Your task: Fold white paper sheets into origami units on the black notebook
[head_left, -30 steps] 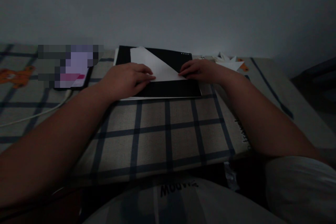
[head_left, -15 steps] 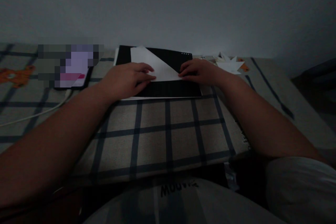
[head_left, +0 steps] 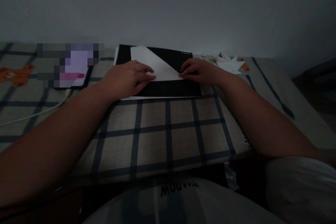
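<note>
A white sheet of paper (head_left: 154, 63), folded into a triangle, lies on a black board (head_left: 168, 89) at the far middle of the checked surface. My left hand (head_left: 126, 78) lies flat over the paper's left part, fingertips pressing on its lower edge. My right hand (head_left: 199, 71) presses the triangle's right tip with its fingertips. Both hands rest on the paper without lifting it.
A lit phone (head_left: 75, 71) with a white cable (head_left: 31, 114) lies at the left. Folded white paper pieces (head_left: 229, 63) sit at the back right beside the board. A plain wall stands behind. The checked cloth (head_left: 162, 136) ends near my lap.
My right hand has slid slightly left along the paper's lower edge toward the tip. The left hand stays nearly still.
</note>
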A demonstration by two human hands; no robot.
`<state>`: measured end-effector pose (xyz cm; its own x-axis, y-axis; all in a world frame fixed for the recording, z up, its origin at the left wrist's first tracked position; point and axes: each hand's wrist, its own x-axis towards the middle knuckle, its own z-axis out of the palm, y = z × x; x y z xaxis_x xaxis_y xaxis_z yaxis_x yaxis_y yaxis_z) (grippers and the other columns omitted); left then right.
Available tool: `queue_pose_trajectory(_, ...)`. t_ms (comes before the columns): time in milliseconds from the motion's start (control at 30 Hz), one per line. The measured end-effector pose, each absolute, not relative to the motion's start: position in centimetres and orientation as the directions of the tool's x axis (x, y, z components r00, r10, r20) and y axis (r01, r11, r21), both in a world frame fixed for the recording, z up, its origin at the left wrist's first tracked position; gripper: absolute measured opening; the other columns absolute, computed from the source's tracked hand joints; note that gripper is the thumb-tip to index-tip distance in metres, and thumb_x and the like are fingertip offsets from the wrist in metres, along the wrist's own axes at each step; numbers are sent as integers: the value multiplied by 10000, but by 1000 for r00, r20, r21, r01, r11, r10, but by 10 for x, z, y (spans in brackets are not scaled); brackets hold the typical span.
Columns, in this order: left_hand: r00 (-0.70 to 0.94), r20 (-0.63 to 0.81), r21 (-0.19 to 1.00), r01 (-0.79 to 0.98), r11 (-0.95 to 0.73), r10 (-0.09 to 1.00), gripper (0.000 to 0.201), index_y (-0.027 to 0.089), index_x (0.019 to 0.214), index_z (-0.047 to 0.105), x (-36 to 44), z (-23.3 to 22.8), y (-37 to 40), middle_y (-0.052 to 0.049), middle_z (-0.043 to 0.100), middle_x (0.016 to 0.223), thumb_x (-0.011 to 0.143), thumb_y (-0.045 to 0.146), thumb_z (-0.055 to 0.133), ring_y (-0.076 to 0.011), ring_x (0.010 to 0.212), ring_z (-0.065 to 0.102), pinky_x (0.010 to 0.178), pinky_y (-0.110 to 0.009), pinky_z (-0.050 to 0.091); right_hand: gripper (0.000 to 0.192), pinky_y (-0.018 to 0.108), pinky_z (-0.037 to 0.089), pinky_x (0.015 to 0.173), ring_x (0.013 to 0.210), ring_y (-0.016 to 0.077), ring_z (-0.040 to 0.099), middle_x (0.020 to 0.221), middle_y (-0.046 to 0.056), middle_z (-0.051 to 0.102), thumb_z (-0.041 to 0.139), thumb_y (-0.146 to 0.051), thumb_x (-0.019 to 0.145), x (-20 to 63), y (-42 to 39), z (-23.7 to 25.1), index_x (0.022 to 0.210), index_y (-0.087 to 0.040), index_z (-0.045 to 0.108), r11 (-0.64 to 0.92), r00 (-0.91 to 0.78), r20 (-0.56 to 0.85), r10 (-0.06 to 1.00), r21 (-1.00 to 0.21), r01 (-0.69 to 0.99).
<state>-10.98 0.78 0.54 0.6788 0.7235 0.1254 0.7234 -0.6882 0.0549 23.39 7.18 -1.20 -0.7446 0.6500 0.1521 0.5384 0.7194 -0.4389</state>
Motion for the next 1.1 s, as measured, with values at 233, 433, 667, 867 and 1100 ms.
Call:
queue_pose_trajectory(233,673,125,80,726,-683,729,460,236,1354,825,-110,6,8,-130,748,1510,1071,341,478,-382,1440,661,1184,-569,559,228,503,562,1088,1122,288,705,1236,82,806,735,-442,1012,232,73,-12,1107,-327,908,701,-731,140,668,-448,555)
queue_pose_trajectory(433,666,130,105,728,-678,735,474,270,1344,827,-111,5,8,-91,748,1522,1064,374,459,-361,1438,664,1200,-535,541,224,505,545,1103,1142,289,709,1257,88,797,730,-433,1022,232,73,-14,1090,-313,907,695,-726,139,673,-455,557)
queue_pose_trajectory(667,656,135,122,733,-669,743,508,253,1322,831,-111,5,11,-74,777,1475,1098,373,392,-337,1409,690,1187,-506,554,243,478,564,1080,1144,288,717,1210,79,811,741,-473,1011,231,72,-14,1088,-315,908,689,-719,154,677,-475,547)
queue_pose_trajectory(867,631,113,155,752,-641,767,505,286,1343,818,-113,4,16,-7,765,1497,1099,351,381,-299,1436,672,1223,-491,533,234,481,564,1078,1132,287,726,1222,77,818,735,-449,1008,232,73,-15,1091,-321,912,701,-724,166,670,-463,542)
queue_pose_trajectory(1100,616,147,142,761,-632,774,470,294,1282,830,-111,1,15,-35,784,1466,1095,406,413,-313,1403,695,1162,-477,566,225,476,572,1048,1101,286,733,1211,78,823,733,-426,1002,232,74,-15,1071,-314,915,703,-724,166,669,-457,544)
